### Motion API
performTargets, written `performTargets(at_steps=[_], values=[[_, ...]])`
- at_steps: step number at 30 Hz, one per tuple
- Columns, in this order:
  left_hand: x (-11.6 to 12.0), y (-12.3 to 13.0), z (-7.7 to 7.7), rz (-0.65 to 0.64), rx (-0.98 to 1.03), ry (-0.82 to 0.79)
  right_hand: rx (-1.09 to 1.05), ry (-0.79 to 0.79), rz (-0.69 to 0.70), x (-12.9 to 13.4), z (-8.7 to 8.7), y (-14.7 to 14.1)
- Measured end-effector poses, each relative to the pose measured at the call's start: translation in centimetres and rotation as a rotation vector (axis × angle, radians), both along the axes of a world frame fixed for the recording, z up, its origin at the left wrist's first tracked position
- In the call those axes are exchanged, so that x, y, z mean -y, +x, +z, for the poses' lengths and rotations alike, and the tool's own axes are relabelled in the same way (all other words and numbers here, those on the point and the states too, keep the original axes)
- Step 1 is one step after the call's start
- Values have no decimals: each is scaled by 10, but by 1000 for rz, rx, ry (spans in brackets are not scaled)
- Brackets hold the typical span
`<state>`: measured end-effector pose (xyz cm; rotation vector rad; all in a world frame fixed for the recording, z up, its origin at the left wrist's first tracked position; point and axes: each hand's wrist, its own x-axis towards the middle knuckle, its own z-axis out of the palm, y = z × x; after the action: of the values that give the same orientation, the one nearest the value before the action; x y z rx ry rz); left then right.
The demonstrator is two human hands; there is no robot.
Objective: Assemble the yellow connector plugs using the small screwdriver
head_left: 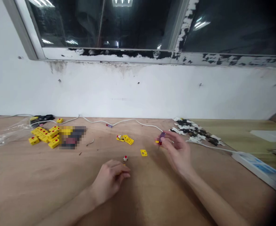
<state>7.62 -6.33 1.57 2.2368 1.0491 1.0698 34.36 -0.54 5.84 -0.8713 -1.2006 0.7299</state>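
My left hand (112, 177) rests low over the wooden table, its fingers bent and pressed together in a pinch. Whatever may be between them is hidden. Just beyond its fingertips stands a small white part with a red top (125, 158). My right hand (177, 150) is raised to the right, closed around a small screwdriver (161, 138) with a purple and red handle; a bit of yellow shows by the fingers. Between the hands lies a flat yellow cover (144, 153). Farther back are opened yellow casings (128, 139), one with a white and red part in it.
Several yellow blocks with red buttons (44, 135) sit at left, near a clear plastic bag (3, 138). A white cable (100, 121) runs along the wall. Black and white pieces (194, 130) are heaped at back right, beside a white power strip (257, 169).
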Motion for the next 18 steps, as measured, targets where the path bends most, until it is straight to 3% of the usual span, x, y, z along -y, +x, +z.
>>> performTargets(at_steps=[4,9,13,18], values=[[18,15,-7,-38,-85,7,-2,85,100,31,1,-29],[17,14,-2,127,-258,-139,174,163,295,60,-9,-50],[13,13,3,148,-281,-271,217,197,371,68,-13,-59],[11,13,3,129,-275,-313,171,160,402,70,-22,-66]])
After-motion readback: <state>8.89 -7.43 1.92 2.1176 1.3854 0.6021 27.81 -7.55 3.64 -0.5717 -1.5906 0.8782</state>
